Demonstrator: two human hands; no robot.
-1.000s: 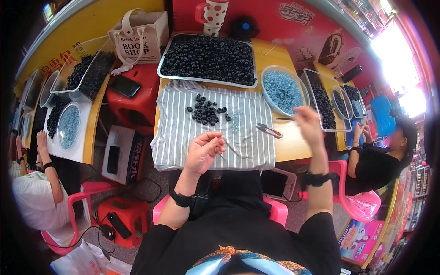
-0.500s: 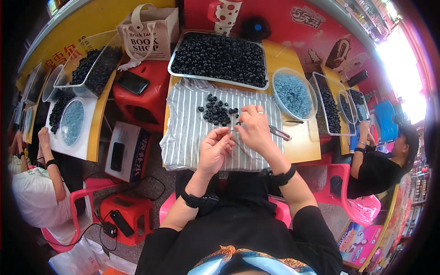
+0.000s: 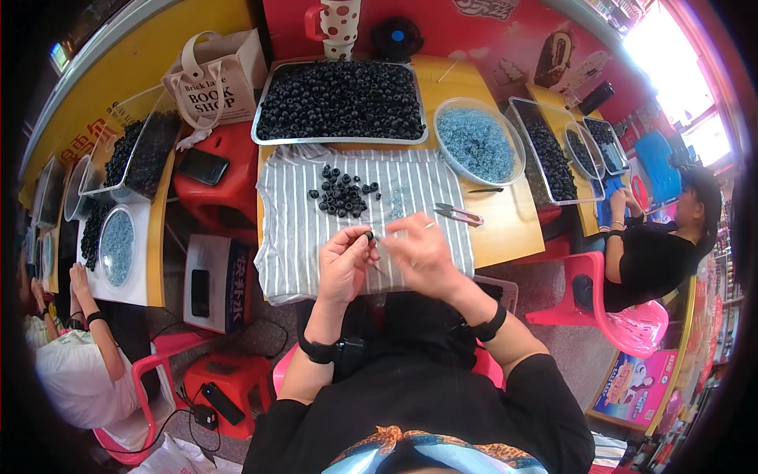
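My left hand [image 3: 344,264] is closed above the near edge of a grey-and-white striped cloth [image 3: 288,253], with a black bead [image 3: 369,235] pinched between thumb and fingertips. A thin dark strand hangs below it, too fine to make out fully. Just to its right is my right hand [image 3: 426,254], smeared by motion, a ring on one finger; whether it holds anything does not show. Beyond both hands lies a loose pile of black beads [image 3: 344,197]. Beside the pile are small clear bluish pieces [image 3: 399,201] and a pair of thread snips [image 3: 458,214].
A metal tray of black beads [image 3: 339,103] stands behind the cloth. A round tub of clear bluish pieces [image 3: 479,144] is at its right, near a thin dark tool [image 3: 485,189]. A polka-dot tumbler [image 3: 341,28] stands behind. Co-workers sit at both sides.
My right hand has drawn away from the left, uncovering the bluish pieces and the snips. A black bead now shows in my left fingertips. The whole view has shifted slightly.
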